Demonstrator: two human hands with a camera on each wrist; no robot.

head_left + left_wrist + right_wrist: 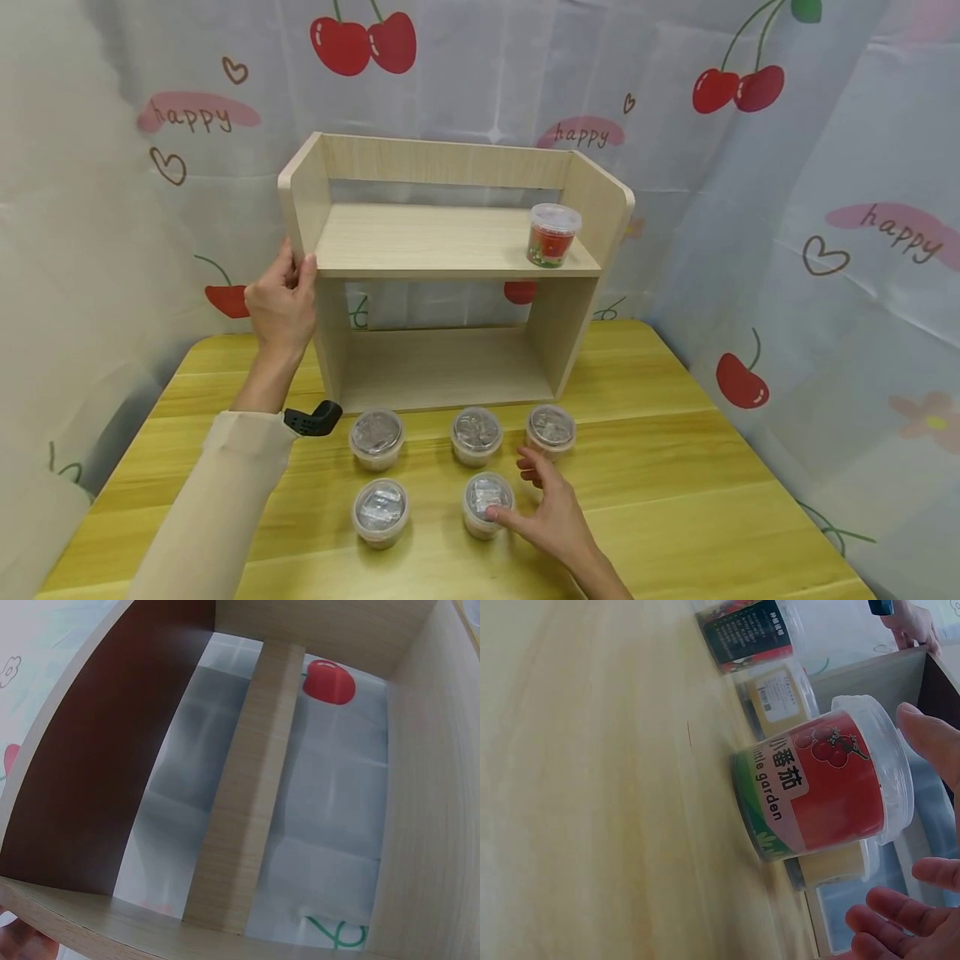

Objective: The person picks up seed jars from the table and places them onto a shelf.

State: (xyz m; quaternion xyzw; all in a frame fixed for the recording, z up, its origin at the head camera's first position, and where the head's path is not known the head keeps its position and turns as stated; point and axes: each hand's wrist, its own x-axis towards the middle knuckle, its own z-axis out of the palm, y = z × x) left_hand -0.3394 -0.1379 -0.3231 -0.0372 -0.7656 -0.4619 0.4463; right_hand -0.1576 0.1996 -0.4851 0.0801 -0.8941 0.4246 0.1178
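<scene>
My left hand [282,298] grips the left side panel of a pale wooden two-tier shelf [450,272], thumb in front and fingers around the outer edge. In the left wrist view the shelf's inside fills the picture. With thumb and fingers spread, my right hand [553,515] hovers at a lidded clear plastic cup [487,504] in the front row. The right wrist view shows that cup's red and green tomato label [829,784], upright on the table, with my fingers [907,919] apart from it. A similar cup [551,237] stands on the upper tier's right end.
Other lidded cups stand before the shelf: back left [377,439], back middle [476,435], back right [551,429] and front left [381,512]. A cherry-print curtain [465,75] hangs behind the yellow wood-grain table [675,500]. A black band [313,418] circles my left wrist.
</scene>
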